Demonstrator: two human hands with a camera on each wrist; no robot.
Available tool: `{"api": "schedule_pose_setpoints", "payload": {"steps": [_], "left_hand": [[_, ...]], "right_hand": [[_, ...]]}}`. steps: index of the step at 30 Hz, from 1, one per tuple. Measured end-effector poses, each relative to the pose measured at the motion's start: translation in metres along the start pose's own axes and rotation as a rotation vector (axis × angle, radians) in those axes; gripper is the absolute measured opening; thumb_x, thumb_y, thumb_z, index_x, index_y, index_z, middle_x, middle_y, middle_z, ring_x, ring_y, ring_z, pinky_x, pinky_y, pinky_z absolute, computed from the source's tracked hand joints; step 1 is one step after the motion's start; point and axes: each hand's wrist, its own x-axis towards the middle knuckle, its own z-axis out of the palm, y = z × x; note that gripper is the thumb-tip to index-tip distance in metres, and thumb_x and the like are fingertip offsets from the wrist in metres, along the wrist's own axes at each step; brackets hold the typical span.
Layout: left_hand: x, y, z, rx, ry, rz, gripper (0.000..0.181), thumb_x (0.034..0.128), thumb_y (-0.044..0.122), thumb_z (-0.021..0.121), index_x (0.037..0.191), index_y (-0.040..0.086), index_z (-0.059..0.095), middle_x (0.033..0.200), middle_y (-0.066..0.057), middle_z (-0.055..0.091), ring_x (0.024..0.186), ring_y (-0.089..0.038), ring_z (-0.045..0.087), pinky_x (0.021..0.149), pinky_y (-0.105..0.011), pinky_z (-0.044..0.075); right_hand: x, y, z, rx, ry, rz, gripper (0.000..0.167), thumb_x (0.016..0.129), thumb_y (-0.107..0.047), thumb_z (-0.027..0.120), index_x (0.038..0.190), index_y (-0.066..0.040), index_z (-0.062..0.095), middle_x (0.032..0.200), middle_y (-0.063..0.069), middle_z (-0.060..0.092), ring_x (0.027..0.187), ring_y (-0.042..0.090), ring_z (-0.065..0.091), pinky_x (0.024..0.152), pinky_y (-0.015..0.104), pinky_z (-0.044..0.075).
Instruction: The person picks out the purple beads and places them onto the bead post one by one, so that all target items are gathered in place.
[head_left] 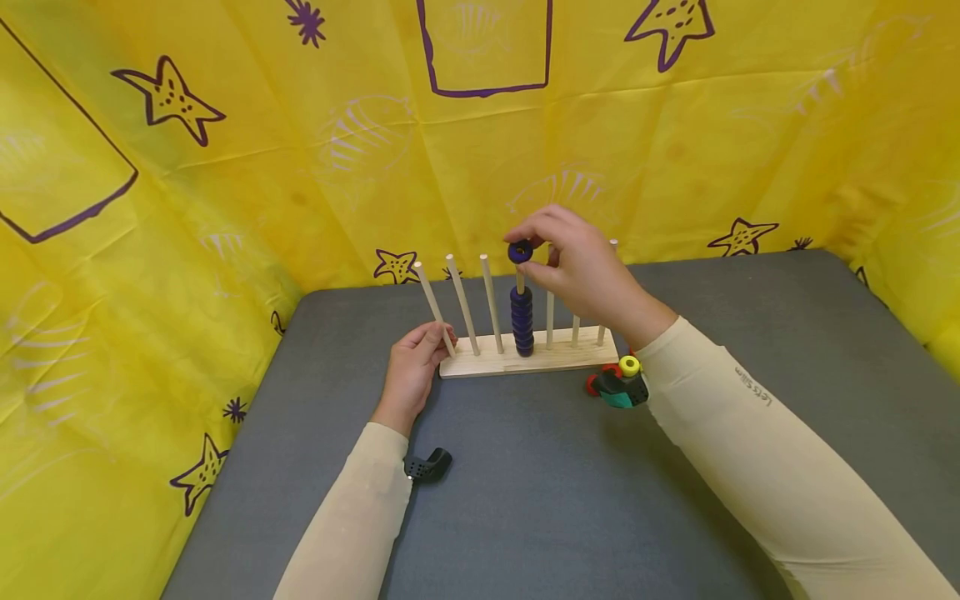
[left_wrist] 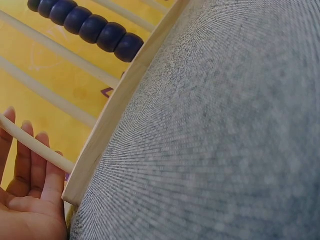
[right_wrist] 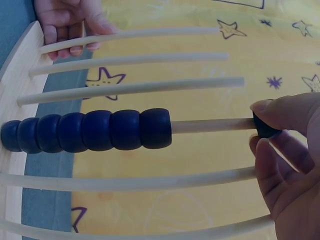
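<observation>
A wooden rack (head_left: pixel 487 363) with several upright pegs stands on the grey table. Several dark blue rings (head_left: pixel 522 321) are stacked on a middle peg, from the base to partway up. At that peg's tip, my right hand (head_left: pixel 577 262) pinches another blue ring (right_wrist: pixel 262 123) between thumb and fingers. Whether the peg's tip is inside that ring, I cannot tell. My left hand (head_left: pixel 412 362) holds the leftmost peg (left_wrist: pixel 40 146) low down, near its end of the base; the thumb lies against the peg in the right wrist view.
A yellow ring (head_left: pixel 629 365) and red rings (head_left: pixel 592 384) lie by the rack's right end, partly hidden by the right wrist camera (head_left: pixel 621 390). Yellow patterned cloth (head_left: pixel 300 200) hangs behind and left of the table (head_left: pixel 517 500).
</observation>
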Motion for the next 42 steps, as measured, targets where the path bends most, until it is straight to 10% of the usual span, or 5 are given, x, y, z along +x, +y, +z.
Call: {"api": "schedule_pose_setpoints", "payload": {"steps": [17, 42], "left_hand": [[0.002, -0.002, 0.001, -0.008, 0.014, 0.004, 0.029, 0.1124, 0.017, 0.065, 0.113, -0.01, 0.074, 0.122, -0.04, 0.063, 0.101, -0.021, 0.07, 0.091, -0.032, 0.058], [0.009, -0.014, -0.013, 0.023, 0.001, -0.024, 0.049, 0.1121, 0.023, 0.066, 0.127, -0.023, 0.062, 0.124, -0.04, 0.062, 0.102, -0.021, 0.07, 0.094, -0.033, 0.058]], "right_hand": [[0.005, -0.003, 0.002, -0.056, -0.032, 0.081, 0.033, 0.099, -0.004, 0.082, 0.132, -0.005, 0.074, 0.126, 0.009, 0.066, 0.112, 0.026, 0.063, 0.081, 0.039, 0.053], [-0.004, 0.004, -0.004, 0.012, -0.067, 0.162, 0.037, 0.105, -0.017, 0.078, 0.14, -0.006, 0.069, 0.135, 0.008, 0.063, 0.121, 0.028, 0.057, 0.098, 0.048, 0.052]]}}
